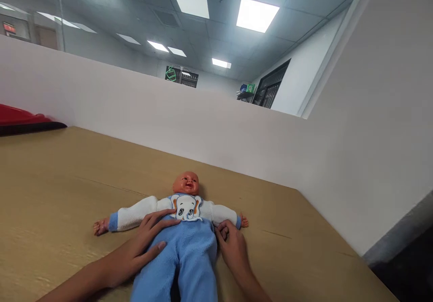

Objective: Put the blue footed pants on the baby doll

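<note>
A baby doll [187, 184] lies on its back on the wooden table, head away from me and arms stretched out sideways. It wears a white top with blue cuffs and an elephant-face patch [185, 208], plus fuzzy blue trousers [194, 241]. My left hand [147, 239] rests open on the doll's waist, fingers spread, two fingertips at the patch's lower edge. At the doll's other side, below the white sleeve, my right hand [232, 243] is closed, its curled fingers pinching the clothing's edge. The exact bit of cloth between those fingers is hidden. The doll's feet are out of frame.
The wooden table [101, 166] meets a low white partition [203, 126] at the back. On the far left lies a red and black item [27, 119]. A white wall [379, 135] rises on the right, beyond the table's slanted right edge.
</note>
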